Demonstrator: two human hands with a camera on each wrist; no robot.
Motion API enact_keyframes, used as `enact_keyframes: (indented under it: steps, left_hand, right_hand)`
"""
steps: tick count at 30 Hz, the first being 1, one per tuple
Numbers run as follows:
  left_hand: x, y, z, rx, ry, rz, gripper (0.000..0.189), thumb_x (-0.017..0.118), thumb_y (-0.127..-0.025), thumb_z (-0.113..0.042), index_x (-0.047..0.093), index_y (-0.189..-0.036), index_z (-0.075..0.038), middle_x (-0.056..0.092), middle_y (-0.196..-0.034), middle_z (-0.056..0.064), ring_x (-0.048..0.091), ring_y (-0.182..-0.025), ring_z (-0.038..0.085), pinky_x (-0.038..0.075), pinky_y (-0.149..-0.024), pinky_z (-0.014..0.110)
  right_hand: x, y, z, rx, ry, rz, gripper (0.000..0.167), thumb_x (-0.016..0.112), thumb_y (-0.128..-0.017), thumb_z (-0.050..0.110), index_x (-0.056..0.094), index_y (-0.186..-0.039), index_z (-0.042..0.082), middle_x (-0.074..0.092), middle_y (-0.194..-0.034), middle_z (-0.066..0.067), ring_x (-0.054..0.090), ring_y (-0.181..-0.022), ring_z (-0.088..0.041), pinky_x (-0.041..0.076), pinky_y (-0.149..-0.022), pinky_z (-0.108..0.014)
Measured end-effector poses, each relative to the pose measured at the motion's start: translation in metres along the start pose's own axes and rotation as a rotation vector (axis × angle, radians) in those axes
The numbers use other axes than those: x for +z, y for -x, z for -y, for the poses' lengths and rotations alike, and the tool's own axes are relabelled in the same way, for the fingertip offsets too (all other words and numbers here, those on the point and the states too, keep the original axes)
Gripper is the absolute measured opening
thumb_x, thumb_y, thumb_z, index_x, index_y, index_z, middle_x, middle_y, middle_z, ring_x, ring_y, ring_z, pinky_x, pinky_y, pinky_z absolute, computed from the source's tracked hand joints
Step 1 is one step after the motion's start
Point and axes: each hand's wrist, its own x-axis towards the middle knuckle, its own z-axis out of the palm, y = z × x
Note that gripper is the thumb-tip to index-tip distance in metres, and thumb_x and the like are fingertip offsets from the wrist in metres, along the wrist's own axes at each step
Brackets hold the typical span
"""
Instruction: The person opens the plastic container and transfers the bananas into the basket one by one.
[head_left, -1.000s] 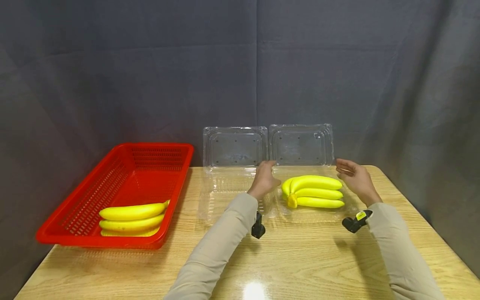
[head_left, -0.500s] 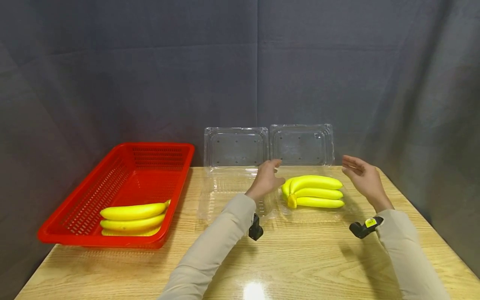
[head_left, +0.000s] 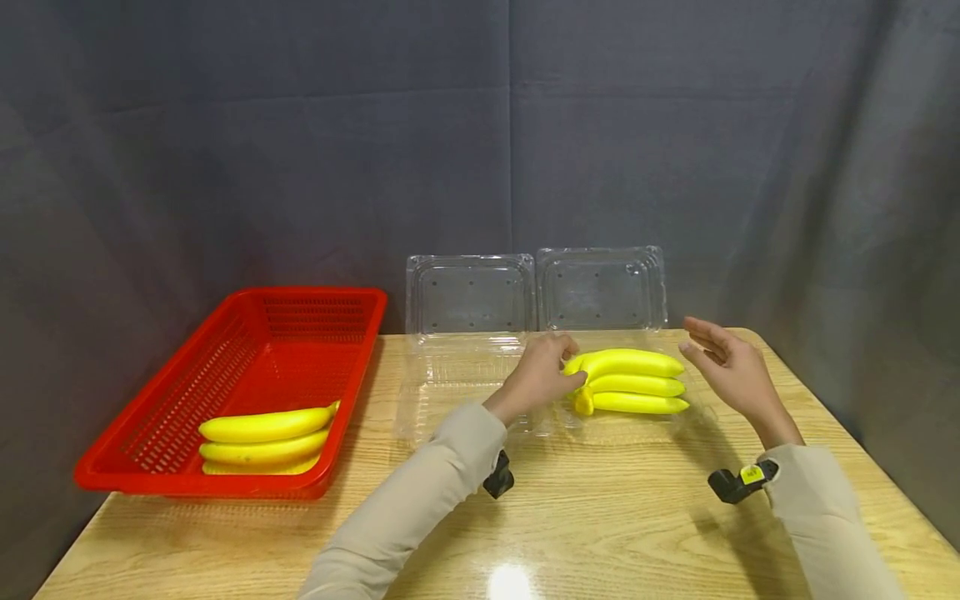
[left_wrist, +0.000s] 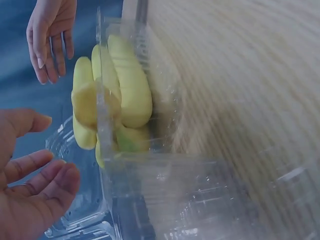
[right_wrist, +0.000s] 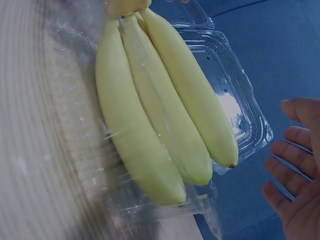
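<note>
A bunch of yellow bananas lies in the right-hand clear plastic clamshell, whose lid stands raised at the back. Near the stem end hovers my left hand, thumb and fingers spread apart; the left wrist view shows a gap between this hand and the bananas. My right hand is held off to the right, beyond the banana tips. In the right wrist view, its loosely extended fingers hold nothing and stay apart from the fruit.
A second clear clamshell, lid also raised, stands directly left of the first. Farther left, a red perforated basket holds more bananas at its near end. A dark grey curtain hangs behind the wooden table.
My left hand has moved right, toward the stem end of the bunch. The right hand has drawn away to the right and a little nearer. The bananas stay in place.
</note>
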Motion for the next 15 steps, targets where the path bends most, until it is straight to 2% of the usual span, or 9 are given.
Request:
enact_keyframes:
  steps: [6, 10, 15]
  left_hand:
    - [0.003, 0.012, -0.006, -0.020, -0.018, 0.034, 0.038, 0.072, -0.088, -0.024, 0.062, -0.114, 0.002, 0.063, -0.106, 0.013, 0.059, -0.096, 0.021, 0.049, -0.075, 0.022]
    - [0.006, 0.018, -0.008, -0.042, 0.023, 0.048, 0.041, 0.072, -0.088, -0.028, 0.061, -0.116, 0.000, 0.061, -0.107, 0.011, 0.058, -0.099, 0.023, 0.048, -0.075, 0.024]
    - [0.010, 0.024, -0.009, -0.078, 0.088, 0.045, 0.043, 0.074, -0.086, -0.030, 0.060, -0.118, -0.004, 0.056, -0.113, 0.006, 0.053, -0.105, 0.023, 0.046, -0.081, 0.027]
  right_hand:
    - [0.003, 0.012, 0.002, -0.046, 0.036, 0.003, 0.057, 0.055, -0.100, 0.031, 0.040, -0.145, -0.001, 0.043, -0.142, -0.026, 0.042, -0.126, -0.048, 0.036, -0.097, -0.061]
    - [0.006, 0.021, 0.001, -0.060, 0.077, 0.005, 0.059, 0.058, -0.098, 0.030, 0.039, -0.146, 0.000, 0.042, -0.142, -0.029, 0.040, -0.126, -0.049, 0.036, -0.096, -0.062]
    - [0.008, 0.028, -0.001, -0.033, 0.055, 0.012, 0.063, 0.061, -0.096, 0.032, 0.038, -0.147, 0.003, 0.041, -0.143, -0.028, 0.038, -0.129, -0.049, 0.035, -0.098, -0.062]
